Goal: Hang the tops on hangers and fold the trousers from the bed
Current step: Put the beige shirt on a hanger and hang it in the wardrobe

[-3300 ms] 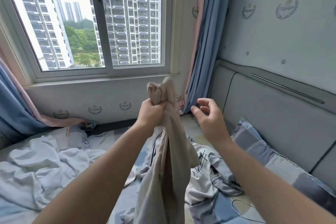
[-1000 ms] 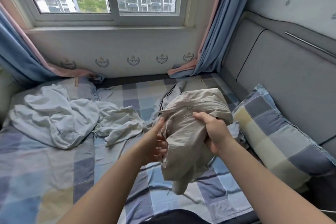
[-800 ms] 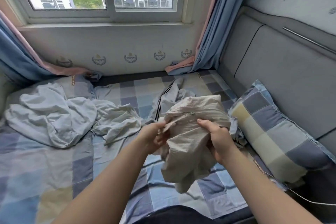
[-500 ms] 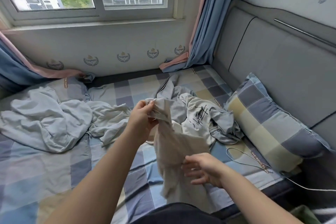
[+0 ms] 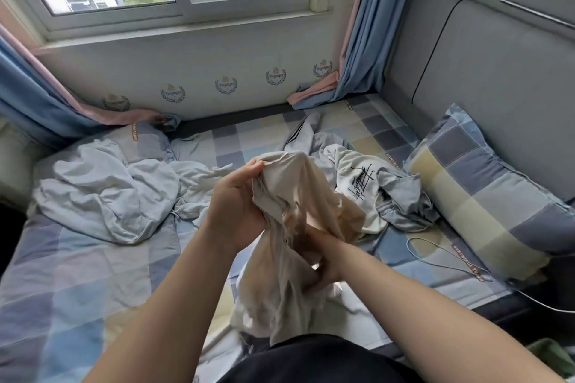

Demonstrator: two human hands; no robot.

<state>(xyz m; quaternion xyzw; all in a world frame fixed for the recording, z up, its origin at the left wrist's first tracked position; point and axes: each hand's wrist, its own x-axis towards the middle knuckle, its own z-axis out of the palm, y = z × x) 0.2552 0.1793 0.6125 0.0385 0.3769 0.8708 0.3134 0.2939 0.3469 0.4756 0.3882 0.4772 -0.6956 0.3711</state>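
Holding one crumpled beige garment (image 5: 311,193) up over the bed (image 5: 77,274), both hands clamped on its cloth.
The left hand (image 5: 236,202) grips its top edge; the right hand (image 5: 322,261), half buried in folds lower down, pinches cloth. Top or trousers: cannot tell. Three other garments lie behind: a pale heap (image 5: 102,193), a white top (image 5: 354,177) with unreadable black scrawl, a grey piece (image 5: 401,196). One pillow (image 5: 485,196).

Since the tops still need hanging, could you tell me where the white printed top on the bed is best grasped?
Probably pinch the raised fold at the far edge of the white printed top, coming from above: it lies crumpled, the grey garment lies against its right side and the held beige garment hides its near side.
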